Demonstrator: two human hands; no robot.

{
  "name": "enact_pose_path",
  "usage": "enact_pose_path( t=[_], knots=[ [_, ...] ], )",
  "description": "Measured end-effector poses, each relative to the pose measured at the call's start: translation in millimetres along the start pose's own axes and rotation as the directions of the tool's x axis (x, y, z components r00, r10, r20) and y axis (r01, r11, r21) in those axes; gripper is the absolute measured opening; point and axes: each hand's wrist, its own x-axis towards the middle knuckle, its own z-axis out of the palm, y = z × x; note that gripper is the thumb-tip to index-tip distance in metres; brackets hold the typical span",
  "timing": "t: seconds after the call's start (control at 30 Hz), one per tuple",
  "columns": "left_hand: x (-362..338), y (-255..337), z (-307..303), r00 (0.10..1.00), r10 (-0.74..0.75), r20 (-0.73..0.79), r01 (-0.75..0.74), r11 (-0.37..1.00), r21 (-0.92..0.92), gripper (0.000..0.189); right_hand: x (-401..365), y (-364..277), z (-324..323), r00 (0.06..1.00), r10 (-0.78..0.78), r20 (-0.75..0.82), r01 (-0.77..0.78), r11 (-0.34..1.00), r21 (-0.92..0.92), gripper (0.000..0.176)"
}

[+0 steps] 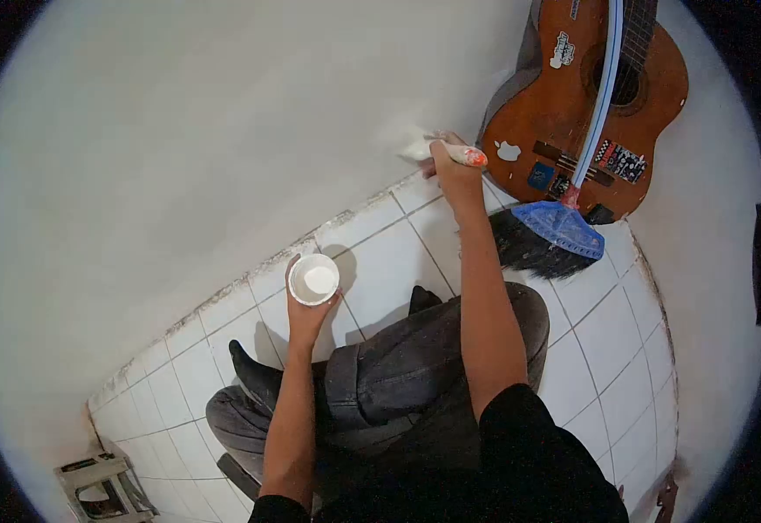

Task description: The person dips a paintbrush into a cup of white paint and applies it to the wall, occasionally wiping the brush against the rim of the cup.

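My left hand [308, 321] is wrapped round a white cup [297, 281], held upright over the tiles near the foot of the wall. White paint [320, 280] shows inside it. Farther right, my right hand [455, 170] grips a paintbrush [467, 155] by its pale handle, which ends in an orange-red tip. The whitish bristle end points left, right at the lower part of the pale wall [250, 131], just above the floor edge. My fingers partly hide the middle of the brush.
An acoustic guitar [529, 113] with stickers leans in the corner at right. In front of it stands a broom [563, 228] with a blue head and dark bristles. My crossed legs [398, 375] rest on the white tiles [398, 253]. A worn stool [106, 488] is at lower left.
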Motion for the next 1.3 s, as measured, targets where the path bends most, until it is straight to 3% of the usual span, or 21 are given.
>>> enact_pose_path(
  t=[0.1,0.17,0.23,0.27,0.37,0.43,0.5,0.57,0.63,0.7,0.77,0.8,0.9,1.03,1.1,1.3],
  knots=[
    [1.0,2.7,-0.3,0.999,-0.032,-0.008,0.033,0.993,0.113,0.099,-8.8,-4.6,-4.1,0.997,-0.070,0.016,0.071,0.995,-0.076,0.026],
    [2.7,-9.5,-1.8,0.999,0.026,-0.021,-0.024,0.993,0.111,0.099,-20.5,-23.8,0.1,0.972,-0.102,0.211,0.118,0.991,-0.066,0.023],
    [3.4,-4.5,-0.3,1.000,-0.002,-0.007,0.002,1.000,0.026,0.099,-28.1,-30.6,14.6,0.947,-0.139,0.290,0.161,0.985,-0.053,0.022],
    [5.2,-19.2,-4.8,1.000,-0.013,0.002,0.012,0.990,0.137,0.097,-33.1,-31.2,24.4,0.914,-0.179,0.363,0.206,0.978,-0.037,0.021],
    [2.5,-19.2,-3.7,0.999,-0.004,-0.041,0.006,0.998,0.063,0.096,-50.2,-31.7,54.6,0.857,-0.203,0.473,0.270,0.960,-0.078,0.020],
    [6.0,-15.1,-3.2,0.999,0.020,-0.045,-0.015,0.992,0.124,0.096,-64.9,-37.1,68.7,0.835,-0.111,0.539,0.202,0.973,-0.112,0.019],
    [3.1,-6.5,-2.0,0.999,-0.033,0.001,0.033,0.999,-0.019,0.094,-72.4,-20.2,85.8,0.765,-0.186,0.617,0.410,0.880,-0.242,0.021],
    [3.1,-12.3,-3.5,1.000,0.007,0.008,-0.007,1.000,0.004,0.091,-83.4,-10.5,96.9,0.743,-0.213,0.635,0.439,0.870,-0.223,0.023],
    [3.3,-0.4,-1.0,0.999,0.001,0.052,0.005,0.994,-0.111,0.088,-93.6,-15.3,101.4,0.646,-0.182,0.741,0.528,0.808,-0.262,0.023],
    [3.4,-3.3,-0.9,0.998,-0.021,0.057,0.032,0.978,-0.208,0.089,-98.4,-15.5,104.9,0.641,-0.102,0.761,0.533,0.773,-0.345,0.025],
    [4.8,-6.3,-3.0,0.998,-0.023,0.066,0.027,0.998,-0.052,0.089,-99.5,-10.2,107.1,0.611,-0.110,0.784,0.603,0.707,-0.371,0.027],
    [3.3,-3.2,-2.5,0.998,0.009,0.060,-0.003,0.995,-0.098,0.089,-99.1,-7.1,108.0,0.598,-0.164,0.785,0.659,0.659,-0.364,0.029],
    [4.4,-1.2,-1.0,0.998,-0.025,0.059,0.033,0.989,-0.144,0.089,-97.8,-4.1,108.7,0.605,-0.086,0.791,0.600,0.703,-0.382,0.032],
    [3.3,1.1,-1.5,0.998,0.045,0.047,-0.040,0.994,-0.104,0.090,-100.7,-4.2,111.3,0.592,-0.087,0.801,0.615,0.692,-0.379,0.035],
    [4.2,-0.7,-3.3,0.997,0.040,0.063,-0.032,0.992,-0.125,0.091,-101.8,-6.0,113.1,0.569,0.017,0.822,0.585,0.694,-0.420,0.037],
    [5.2,7.3,-1.4,0.997,0.030,0.076,-0.022,0.995,-0.096,0.091,-101.8,-9.3,113.3,0.575,0.101,0.812,0.549,0.688,-0.475,0.038]
  ],
)
